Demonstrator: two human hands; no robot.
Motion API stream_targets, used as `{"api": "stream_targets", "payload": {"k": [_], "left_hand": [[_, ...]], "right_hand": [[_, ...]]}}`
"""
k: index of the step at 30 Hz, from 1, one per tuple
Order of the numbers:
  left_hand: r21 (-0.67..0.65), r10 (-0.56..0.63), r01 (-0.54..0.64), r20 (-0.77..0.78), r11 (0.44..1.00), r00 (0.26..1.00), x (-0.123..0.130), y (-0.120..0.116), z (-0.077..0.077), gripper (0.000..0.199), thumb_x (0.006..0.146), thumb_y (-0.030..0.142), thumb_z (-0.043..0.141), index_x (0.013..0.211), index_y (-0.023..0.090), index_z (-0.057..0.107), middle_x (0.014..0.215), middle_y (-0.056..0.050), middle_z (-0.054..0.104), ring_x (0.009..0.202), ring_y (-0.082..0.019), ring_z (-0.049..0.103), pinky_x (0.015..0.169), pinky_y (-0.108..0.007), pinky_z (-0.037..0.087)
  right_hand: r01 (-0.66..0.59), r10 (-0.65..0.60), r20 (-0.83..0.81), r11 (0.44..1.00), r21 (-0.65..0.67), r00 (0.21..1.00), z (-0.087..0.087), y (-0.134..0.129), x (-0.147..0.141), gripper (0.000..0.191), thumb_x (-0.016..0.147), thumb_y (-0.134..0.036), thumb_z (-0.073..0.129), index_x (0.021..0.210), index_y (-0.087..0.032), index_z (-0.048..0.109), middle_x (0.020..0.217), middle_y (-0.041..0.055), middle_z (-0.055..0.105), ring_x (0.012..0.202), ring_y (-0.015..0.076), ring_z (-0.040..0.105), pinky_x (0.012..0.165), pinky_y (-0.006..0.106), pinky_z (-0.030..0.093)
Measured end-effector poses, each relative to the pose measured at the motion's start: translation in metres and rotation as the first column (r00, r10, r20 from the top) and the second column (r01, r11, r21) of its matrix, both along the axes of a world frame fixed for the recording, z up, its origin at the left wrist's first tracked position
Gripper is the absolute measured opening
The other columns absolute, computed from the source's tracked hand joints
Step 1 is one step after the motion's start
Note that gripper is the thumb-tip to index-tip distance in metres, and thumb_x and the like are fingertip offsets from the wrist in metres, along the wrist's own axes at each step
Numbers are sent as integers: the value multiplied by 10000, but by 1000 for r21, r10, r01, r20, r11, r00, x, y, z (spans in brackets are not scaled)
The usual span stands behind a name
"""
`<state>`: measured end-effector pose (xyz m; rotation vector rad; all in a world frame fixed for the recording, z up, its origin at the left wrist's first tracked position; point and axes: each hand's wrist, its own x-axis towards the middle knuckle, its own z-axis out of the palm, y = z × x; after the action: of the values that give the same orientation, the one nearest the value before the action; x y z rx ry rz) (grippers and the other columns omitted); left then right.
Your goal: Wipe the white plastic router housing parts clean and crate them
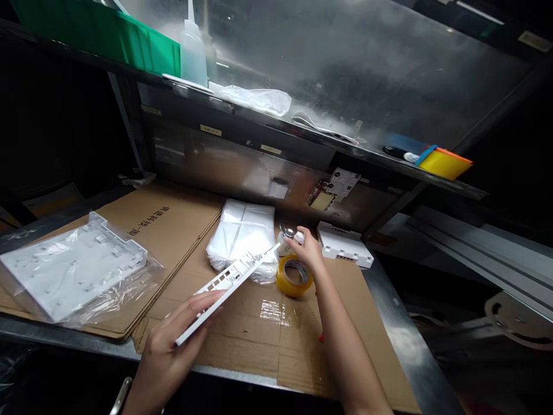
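Left hand [175,337], lower left of the frame's centre, grips the near end of 1 slotted white panel [237,279], which slants up to mid-frame. Right hand [310,253], just right of centre, pinches a small shiny item [287,231]; whether this touches the panel cannot be told. Good handling calls for holding the panel by its edges, steady, with light pressure near the slots. Cardboard [242,349] covers much of the metal bench [400,323]; above, 1 metal shelf [367,151] crosses the frame, its surroundings dark at far left and right.
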<state>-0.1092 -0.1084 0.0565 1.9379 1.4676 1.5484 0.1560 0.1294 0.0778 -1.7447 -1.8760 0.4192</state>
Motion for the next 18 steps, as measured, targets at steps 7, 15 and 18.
{"api": "stream_targets", "payload": {"k": [7,15,18], "left_hand": [[-137,36,-32,32,990,999,-8,0,-10,281,974,299,650,1254,300,659,1223,6,758,1092,-151,732,987,-147,516],[171,130,-132,25,976,991,-11,6,-19,448,899,65,698,1282,297,691,1225,18,758,1097,-177,720,1099,-267,492],[156,112,-109,-12,982,994,-13,9,-17,459,922,64,654,1318,296,670,1272,4,743,1173,-194,694,1139,-300,468]], "right_hand": [[26,-27,-26,999,-28,999,-12,18,-5,417,853,-500,701,1209,-285,728,1091,51,792,1046,256,714,876,334,507],[59,-59,11,998,-25,998,-5,23,6,629,902,-639,601,1337,-186,555,1116,120,748,994,263,706,837,364,531],[42,-40,66,999,-26,997,4,29,12,478,1023,-558,463,1263,-161,579,1086,102,718,926,224,695,833,392,546]]}}
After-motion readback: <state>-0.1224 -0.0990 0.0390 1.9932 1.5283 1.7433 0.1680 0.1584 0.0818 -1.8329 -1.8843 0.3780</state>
